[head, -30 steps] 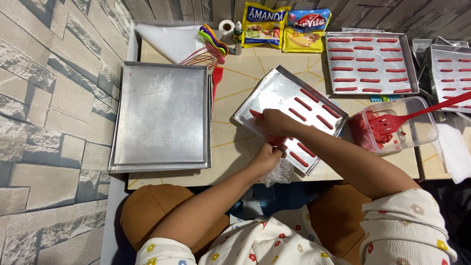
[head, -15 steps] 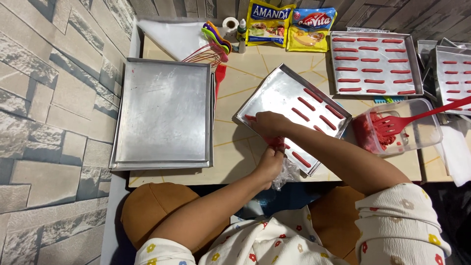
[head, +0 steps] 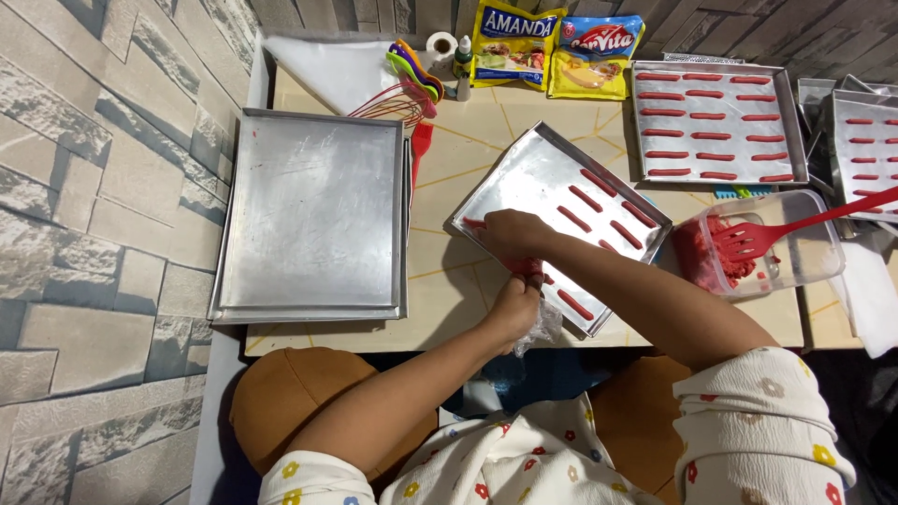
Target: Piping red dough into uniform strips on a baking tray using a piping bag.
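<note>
- Left hand (head: 514,309) squeezes clear piping bag (head: 538,323), centre frame, to push out red batter.
- Right hand (head: 510,234) closed round bag tip, steering it over tilted tray (head: 524,182).
- Red strips (head: 599,210) line tray's right half.
- Batter tub (head: 795,252) right, within reach.

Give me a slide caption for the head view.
Both hands squeeze a piping bag, laying red strips on a tilted metal tray.
</note>
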